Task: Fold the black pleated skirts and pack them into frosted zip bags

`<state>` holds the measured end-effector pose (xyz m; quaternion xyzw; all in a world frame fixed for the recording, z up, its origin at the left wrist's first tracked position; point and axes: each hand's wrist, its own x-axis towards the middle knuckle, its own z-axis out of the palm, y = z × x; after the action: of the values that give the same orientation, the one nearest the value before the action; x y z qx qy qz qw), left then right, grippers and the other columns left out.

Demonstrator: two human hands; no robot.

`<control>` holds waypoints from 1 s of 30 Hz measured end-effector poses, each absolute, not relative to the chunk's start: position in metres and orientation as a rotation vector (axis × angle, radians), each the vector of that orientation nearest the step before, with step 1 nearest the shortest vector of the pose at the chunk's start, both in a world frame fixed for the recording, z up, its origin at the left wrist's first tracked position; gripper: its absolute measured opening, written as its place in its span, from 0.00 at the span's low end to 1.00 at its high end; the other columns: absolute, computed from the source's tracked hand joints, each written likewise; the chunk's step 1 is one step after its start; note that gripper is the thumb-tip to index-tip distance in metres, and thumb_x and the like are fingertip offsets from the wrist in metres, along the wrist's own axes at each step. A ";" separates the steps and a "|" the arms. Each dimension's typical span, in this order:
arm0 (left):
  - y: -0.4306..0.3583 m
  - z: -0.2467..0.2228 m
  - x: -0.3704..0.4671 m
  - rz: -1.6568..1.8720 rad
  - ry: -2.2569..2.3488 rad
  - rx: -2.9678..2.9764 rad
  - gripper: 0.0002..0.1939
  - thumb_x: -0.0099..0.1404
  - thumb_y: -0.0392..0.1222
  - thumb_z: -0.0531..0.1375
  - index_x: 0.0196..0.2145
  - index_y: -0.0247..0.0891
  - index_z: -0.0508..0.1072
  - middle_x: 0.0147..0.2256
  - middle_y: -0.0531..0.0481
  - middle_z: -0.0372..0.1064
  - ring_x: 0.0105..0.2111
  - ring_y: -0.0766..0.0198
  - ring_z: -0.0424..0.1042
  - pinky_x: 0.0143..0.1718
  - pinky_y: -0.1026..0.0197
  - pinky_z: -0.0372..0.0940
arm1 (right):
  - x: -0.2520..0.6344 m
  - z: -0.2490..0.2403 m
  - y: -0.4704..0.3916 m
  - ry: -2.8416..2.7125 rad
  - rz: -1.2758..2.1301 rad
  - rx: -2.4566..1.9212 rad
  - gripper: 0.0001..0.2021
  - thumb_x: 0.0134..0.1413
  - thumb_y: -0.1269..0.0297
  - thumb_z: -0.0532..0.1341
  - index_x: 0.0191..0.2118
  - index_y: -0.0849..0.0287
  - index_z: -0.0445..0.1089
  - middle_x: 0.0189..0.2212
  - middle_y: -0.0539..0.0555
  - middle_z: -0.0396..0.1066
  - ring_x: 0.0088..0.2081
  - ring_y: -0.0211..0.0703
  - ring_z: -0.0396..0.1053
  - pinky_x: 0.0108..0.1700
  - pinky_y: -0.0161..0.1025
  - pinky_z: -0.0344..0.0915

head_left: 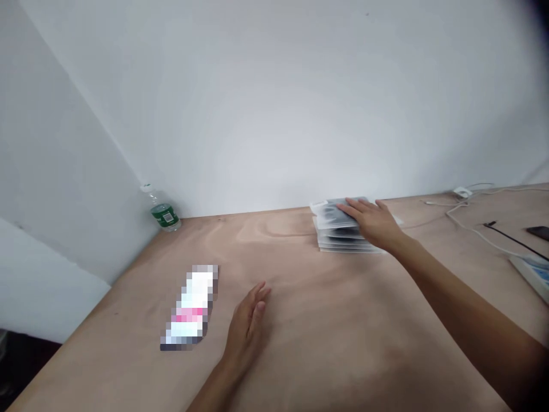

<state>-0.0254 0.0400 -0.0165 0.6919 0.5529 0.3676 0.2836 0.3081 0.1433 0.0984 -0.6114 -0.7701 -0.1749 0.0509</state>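
Observation:
A stack of thin packets in clear, frosted plastic sleeves (349, 233) stands on the table close to the wall, dark contents showing through. On the top packet lies my right hand (372, 220), palm down with its fingers stretched out; its underside is hidden. My left hand (249, 312) rests on its side on the table, fingers loosely extended and slightly bent, with nothing visible in it. To its left is a flat, elongated object (191, 306), pixelated so that only white and pink areas show.
A plastic bottle with a green label (166, 216) stands in the back left corner. On the right are a white plug (462, 193), white cables, a black cable (514, 239), a dark flat object (538, 232) and a white-edged item (529, 277). The wooden table (326, 326) meets a white wall.

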 end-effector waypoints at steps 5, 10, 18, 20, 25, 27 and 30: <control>0.040 -0.019 -0.027 0.972 1.497 1.890 0.21 0.68 0.49 0.43 0.55 0.42 0.58 0.48 0.47 0.70 0.52 0.57 0.64 0.53 0.44 0.56 | 0.332 0.053 0.162 -2.379 -0.410 -1.980 0.38 0.48 0.83 0.45 0.62 0.40 0.43 0.62 0.53 0.49 0.57 0.59 0.54 0.47 0.63 0.57; 0.039 -0.019 -0.025 0.936 1.521 1.897 0.21 0.68 0.49 0.44 0.54 0.42 0.60 0.47 0.47 0.70 0.52 0.56 0.63 0.53 0.45 0.55 | 0.335 0.028 0.160 -2.393 -0.341 -2.052 0.40 0.49 0.83 0.45 0.62 0.35 0.39 0.64 0.50 0.42 0.59 0.64 0.50 0.47 0.64 0.58; 0.036 -0.018 -0.022 0.908 1.535 2.035 0.18 0.67 0.47 0.46 0.51 0.41 0.65 0.47 0.47 0.70 0.49 0.57 0.65 0.51 0.48 0.59 | 0.334 0.022 0.158 -2.381 -0.372 -2.037 0.39 0.49 0.82 0.45 0.62 0.37 0.39 0.64 0.51 0.42 0.60 0.62 0.49 0.48 0.64 0.58; 0.034 -0.017 -0.020 0.845 1.497 2.174 0.17 0.66 0.46 0.48 0.49 0.41 0.66 0.47 0.46 0.69 0.49 0.57 0.65 0.50 0.48 0.60 | 0.333 0.028 0.154 -2.370 -0.390 -2.006 0.39 0.48 0.81 0.47 0.62 0.39 0.39 0.64 0.52 0.44 0.60 0.61 0.49 0.48 0.64 0.57; 0.025 -0.014 -0.008 0.579 1.273 2.559 0.16 0.64 0.44 0.53 0.50 0.42 0.66 0.53 0.47 0.64 0.54 0.54 0.60 0.53 0.47 0.58 | 0.294 0.024 0.109 -2.347 -0.423 -1.752 0.34 0.46 0.82 0.48 0.61 0.54 0.50 0.63 0.56 0.47 0.62 0.52 0.43 0.58 0.62 0.43; 0.021 -0.013 -0.001 0.487 1.169 2.660 0.18 0.64 0.44 0.53 0.52 0.43 0.63 0.56 0.48 0.60 0.56 0.54 0.58 0.54 0.46 0.57 | 0.263 0.010 0.076 -2.429 -0.272 -1.422 0.32 0.46 0.81 0.48 0.60 0.57 0.53 0.59 0.56 0.56 0.62 0.47 0.46 0.60 0.56 0.43; 0.018 -0.012 0.006 0.407 1.049 2.718 0.22 0.64 0.46 0.53 0.55 0.43 0.60 0.57 0.47 0.59 0.57 0.54 0.56 0.56 0.46 0.54 | 0.220 -0.015 0.031 -2.607 0.021 -1.069 0.31 0.48 0.77 0.50 0.60 0.56 0.53 0.59 0.52 0.55 0.62 0.44 0.45 0.61 0.51 0.46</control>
<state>0.0063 0.0175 -0.0118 0.9193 0.3550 0.1376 0.0997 0.2198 0.0306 -0.0150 -0.3744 -0.9131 0.0075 0.1613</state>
